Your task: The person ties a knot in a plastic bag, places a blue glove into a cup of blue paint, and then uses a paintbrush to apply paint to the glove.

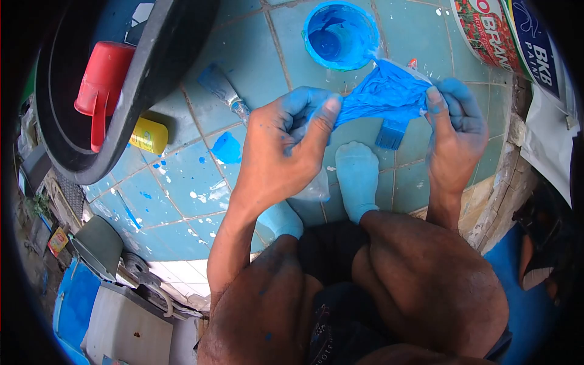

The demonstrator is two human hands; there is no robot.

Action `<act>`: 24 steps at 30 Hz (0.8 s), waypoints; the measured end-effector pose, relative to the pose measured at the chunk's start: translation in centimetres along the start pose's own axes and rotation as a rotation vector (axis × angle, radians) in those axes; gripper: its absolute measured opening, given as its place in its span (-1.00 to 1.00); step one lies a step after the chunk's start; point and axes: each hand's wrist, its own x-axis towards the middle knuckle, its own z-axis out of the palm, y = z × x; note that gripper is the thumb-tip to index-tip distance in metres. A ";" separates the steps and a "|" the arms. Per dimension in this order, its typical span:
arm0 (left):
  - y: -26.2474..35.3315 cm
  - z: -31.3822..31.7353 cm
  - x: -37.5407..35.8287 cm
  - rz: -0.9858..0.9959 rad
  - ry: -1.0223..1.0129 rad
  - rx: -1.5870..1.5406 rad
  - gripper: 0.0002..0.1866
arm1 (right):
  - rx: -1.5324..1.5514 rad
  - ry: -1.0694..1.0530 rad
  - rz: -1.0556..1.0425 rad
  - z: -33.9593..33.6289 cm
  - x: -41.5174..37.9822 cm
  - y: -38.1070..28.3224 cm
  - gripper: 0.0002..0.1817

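Observation:
A crumpled plastic bag [383, 94], coated in wet blue paint, is stretched between my two hands. My left hand [289, 143] pinches its left end between thumb and fingers. At its right end my right hand [456, 121] grips the edge, thumb on top. Blue paint stains the fingers of both hands. Just beyond the bag stands a round paint pot [340, 36], its inside smeared blue. Below the bag, the bristles of a blue paintbrush [390, 135] show; the bag partly covers it. Another paintbrush [222, 91] lies on the tiles beyond my left hand.
A black basin [134, 79] with a red dipper [104, 79] stands at the left, a yellow can [149, 135] beside it. Blue paint [226, 148] is spilled on the tiles. Large paint buckets [486, 33] stand at the upper right. My feet [357, 176] are below the bag.

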 end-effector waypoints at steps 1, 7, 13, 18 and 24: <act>-0.2 -0.1 -0.1 0.000 0.004 0.002 -0.85 | 0.057 -0.015 -0.023 0.1 -0.3 0.0 -0.76; -1.3 0.2 -0.9 0.006 0.079 -0.330 -0.79 | 0.290 -0.300 0.186 0.1 -0.5 -0.5 -0.68; -2.9 -1.7 -1.5 0.056 -0.284 -0.158 -0.70 | 0.157 -0.518 0.135 -0.4 -1.1 0.6 -0.64; -2.5 0.1 -1.6 -0.051 -0.062 -0.188 -0.73 | 0.223 -0.630 0.215 0.1 -1.9 0.5 -0.65; -3.1 1.9 -1.3 0.078 0.133 -0.219 -0.84 | 0.161 -0.588 0.370 0.5 -2.1 1.2 -0.68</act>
